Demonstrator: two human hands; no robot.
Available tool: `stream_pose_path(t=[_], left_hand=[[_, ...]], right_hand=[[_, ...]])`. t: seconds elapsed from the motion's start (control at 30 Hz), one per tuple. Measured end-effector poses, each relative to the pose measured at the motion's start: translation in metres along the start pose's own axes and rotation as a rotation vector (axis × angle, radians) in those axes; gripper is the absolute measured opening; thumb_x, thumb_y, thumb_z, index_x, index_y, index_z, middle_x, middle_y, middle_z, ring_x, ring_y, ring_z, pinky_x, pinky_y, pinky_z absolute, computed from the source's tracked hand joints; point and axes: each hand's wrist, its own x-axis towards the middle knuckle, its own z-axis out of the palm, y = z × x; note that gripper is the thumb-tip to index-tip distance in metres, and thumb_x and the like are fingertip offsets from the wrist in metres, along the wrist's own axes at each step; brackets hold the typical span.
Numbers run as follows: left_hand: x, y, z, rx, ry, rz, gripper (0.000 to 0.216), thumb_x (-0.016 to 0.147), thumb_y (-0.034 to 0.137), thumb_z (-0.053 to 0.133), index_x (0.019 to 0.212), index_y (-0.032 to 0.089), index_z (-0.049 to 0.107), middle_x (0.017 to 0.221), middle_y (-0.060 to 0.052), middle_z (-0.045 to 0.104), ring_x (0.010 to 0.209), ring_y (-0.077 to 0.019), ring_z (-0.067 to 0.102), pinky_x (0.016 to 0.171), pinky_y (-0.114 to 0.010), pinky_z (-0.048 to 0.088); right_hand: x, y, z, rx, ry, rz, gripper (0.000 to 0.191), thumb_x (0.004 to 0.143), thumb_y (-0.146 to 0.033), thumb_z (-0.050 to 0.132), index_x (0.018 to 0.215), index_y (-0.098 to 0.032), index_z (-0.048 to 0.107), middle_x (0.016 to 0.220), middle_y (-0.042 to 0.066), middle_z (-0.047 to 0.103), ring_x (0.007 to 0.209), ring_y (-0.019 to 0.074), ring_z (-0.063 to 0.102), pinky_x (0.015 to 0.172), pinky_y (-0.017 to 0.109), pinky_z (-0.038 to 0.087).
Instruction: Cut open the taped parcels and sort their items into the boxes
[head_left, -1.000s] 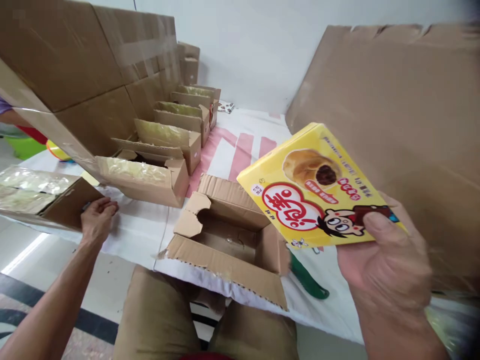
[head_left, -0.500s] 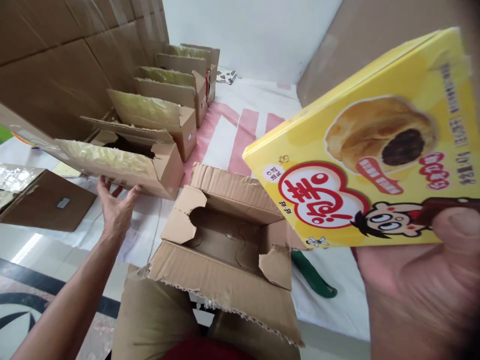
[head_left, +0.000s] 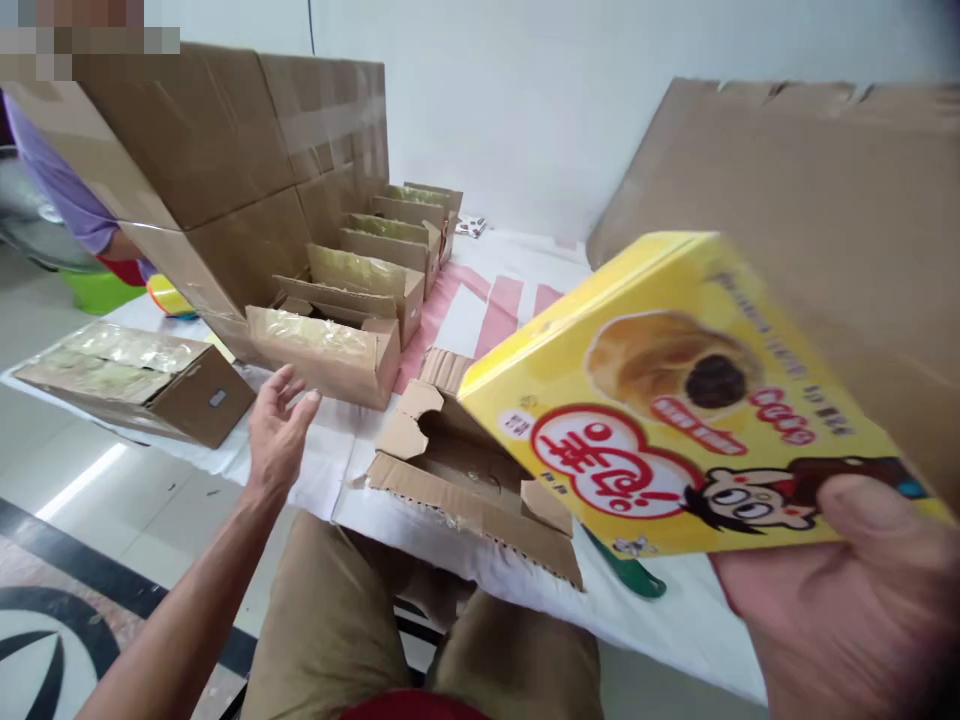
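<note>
A yellow snack box [head_left: 555, 370] with a puff pastry picture and a cartoon face is held up at the right. My right hand [head_left: 862, 590] is closed on its lower right end, thumb across the front. My left hand [head_left: 281, 435] is open with fingers apart, just in front of the nearest open cardboard box in the row [head_left: 322, 355]; I cannot tell if they touch. Before my lap lies another open cardboard box [head_left: 465, 500], its flaps spread, partly hidden by the yellow box. The inside that shows holds no goods.
Several open boxes [head_left: 367, 270] line a tall cardboard wall [head_left: 225, 140]. At the left stands a taped carton [head_left: 202, 395]. A green strip-like object [head_left: 637, 578] lies on the white cloth. Cardboard [head_left: 787, 180] rises at the right. A person's purple sleeve [head_left: 60, 180] shows far left.
My view has tilted up and shifted left, showing the wall top and the person. My left hand has come away from the nearest row box. The yellow box stays in my right hand, slightly lower.
</note>
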Motion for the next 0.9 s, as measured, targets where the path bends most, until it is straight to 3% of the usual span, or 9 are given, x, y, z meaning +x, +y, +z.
stream_pose_path(t=[0.07, 0.13, 0.23, 0.33, 0.47, 0.57, 0.67, 0.77, 0.9], left_hand=[[-0.022, 0.043, -0.010, -0.121, -0.235, 0.131, 0.062, 0.079, 0.053, 0.081, 0.130, 0.022, 0.067, 0.143, -0.014, 0.064, 0.139, -0.0356, 0.057, 0.120, -0.054, 0.045], [-0.044, 0.085, -0.017, -0.261, -0.468, 0.200, 0.078, 0.071, 0.061, 0.087, 0.137, 0.026, 0.065, 0.143, -0.012, 0.065, 0.140, -0.0372, 0.056, 0.120, -0.053, 0.046], [-0.067, 0.125, -0.018, -0.383, -0.638, 0.065, 0.086, 0.068, 0.056, 0.091, 0.144, 0.033, 0.058, 0.134, -0.010, 0.071, 0.124, -0.0378, 0.069, 0.100, -0.054, 0.063], [-0.071, 0.129, -0.017, -0.401, -0.480, -0.068, 0.068, 0.071, 0.041, 0.091, 0.133, 0.031, 0.064, 0.120, -0.008, 0.077, 0.108, -0.0344, 0.077, 0.090, -0.050, 0.068], [-0.053, 0.113, -0.033, -0.426, -0.183, -0.107, 0.063, 0.067, 0.038, 0.090, 0.126, 0.029, 0.069, 0.123, -0.007, 0.077, 0.126, -0.0388, 0.068, 0.108, -0.058, 0.059], [-0.045, 0.101, -0.052, -0.356, -0.029, -0.082, 0.071, 0.072, 0.038, 0.084, 0.139, 0.039, 0.062, 0.139, 0.000, 0.071, 0.144, -0.0399, 0.053, 0.120, -0.065, 0.045], [-0.045, 0.088, -0.061, -0.277, 0.007, -0.071, 0.075, 0.081, 0.034, 0.071, 0.150, 0.053, 0.047, 0.146, 0.010, 0.066, 0.150, -0.0367, 0.046, 0.124, -0.067, 0.037], [-0.048, 0.072, -0.062, -0.244, -0.010, -0.129, 0.077, 0.082, 0.032, 0.066, 0.152, 0.055, 0.043, 0.148, 0.012, 0.064, 0.150, -0.0364, 0.046, 0.124, -0.066, 0.039], [-0.045, 0.054, -0.063, -0.239, -0.011, -0.169, 0.078, 0.081, 0.035, 0.068, 0.153, 0.055, 0.043, 0.146, 0.010, 0.066, 0.146, -0.0393, 0.050, 0.120, -0.069, 0.043]], right_hand=[[-0.001, -0.015, 0.013, 0.217, 0.001, 0.065, 0.036, 0.084, -0.050, 0.075, 0.117, -0.037, 0.071, 0.116, 0.007, 0.076, 0.105, 0.0357, 0.075, 0.075, 0.051, 0.065], [0.001, -0.029, 0.033, 0.354, -0.110, 0.128, 0.037, 0.073, -0.044, 0.088, 0.105, -0.034, 0.074, 0.102, 0.003, 0.079, 0.090, 0.0301, 0.076, 0.069, 0.044, 0.066], [0.007, -0.045, 0.065, 0.412, -0.360, 0.153, 0.040, 0.073, -0.042, 0.091, 0.106, -0.030, 0.071, 0.100, 0.001, 0.078, 0.085, 0.0244, 0.075, 0.071, 0.038, 0.065], [0.023, -0.047, 0.084, 0.431, -0.545, 0.155, 0.051, 0.077, -0.052, 0.088, 0.116, -0.028, 0.066, 0.103, 0.002, 0.078, 0.092, 0.0239, 0.076, 0.080, 0.038, 0.064], [0.054, -0.028, 0.082, 0.266, -0.729, 0.136, 0.056, 0.094, -0.071, 0.058, 0.125, -0.025, 0.066, 0.112, 0.006, 0.078, 0.108, 0.0234, 0.073, 0.099, 0.042, 0.058], [0.069, -0.006, 0.080, -0.269, -1.067, 0.078, 0.034, 0.102, -0.044, 0.053, 0.112, -0.021, 0.075, 0.114, 0.007, 0.079, 0.106, 0.0225, 0.073, 0.096, 0.038, 0.056], [0.068, 0.018, 0.096, -0.848, -1.426, -0.012, 0.033, 0.087, -0.013, 0.061, 0.113, -0.023, 0.079, 0.108, 0.007, 0.081, 0.098, 0.0238, 0.076, 0.084, 0.034, 0.055], [0.061, 0.045, 0.123, -1.147, -1.506, -0.013, 0.044, 0.073, 0.000, 0.064, 0.105, -0.024, 0.082, 0.096, 0.006, 0.082, 0.091, 0.0252, 0.077, 0.073, 0.031, 0.053], [0.052, 0.073, 0.149, -1.200, -1.499, 0.010, 0.025, 0.067, 0.004, 0.069, 0.073, -0.019, 0.077, 0.077, 0.005, 0.079, 0.076, 0.0236, 0.075, 0.068, 0.031, 0.053]])
